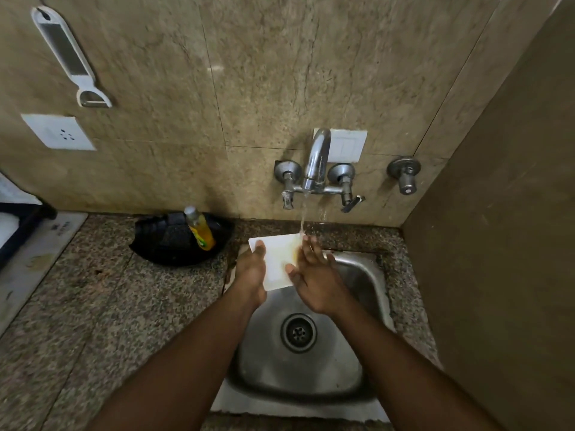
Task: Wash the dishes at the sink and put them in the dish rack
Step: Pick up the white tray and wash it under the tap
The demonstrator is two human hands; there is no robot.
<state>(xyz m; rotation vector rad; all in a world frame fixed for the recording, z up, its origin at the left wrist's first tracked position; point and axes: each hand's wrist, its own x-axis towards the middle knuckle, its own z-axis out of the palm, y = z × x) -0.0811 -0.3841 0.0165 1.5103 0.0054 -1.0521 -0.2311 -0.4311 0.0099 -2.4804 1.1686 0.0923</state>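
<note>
one white square plate point(275, 259), held tilted over the back edge of one steel sink point(357, 275), right under the running stream from the one tap point(317, 160). two hands on it: the left hand point(250, 272) grips the plate's left edge, thumb curled over the rim, while the right hand point(311, 275) lies flat on the plate's face with fingers straight and spread — water lands at their tips. the plate is pale and glossy, with a yellow-orange smear beside the right fingers. on the speckled counter point(109, 306) to the left sits one black basket point(174, 244) with one bottle of yellow liquid point(200, 228) standing in it. one white peeler point(67, 54) hangs on the wall.
</note>
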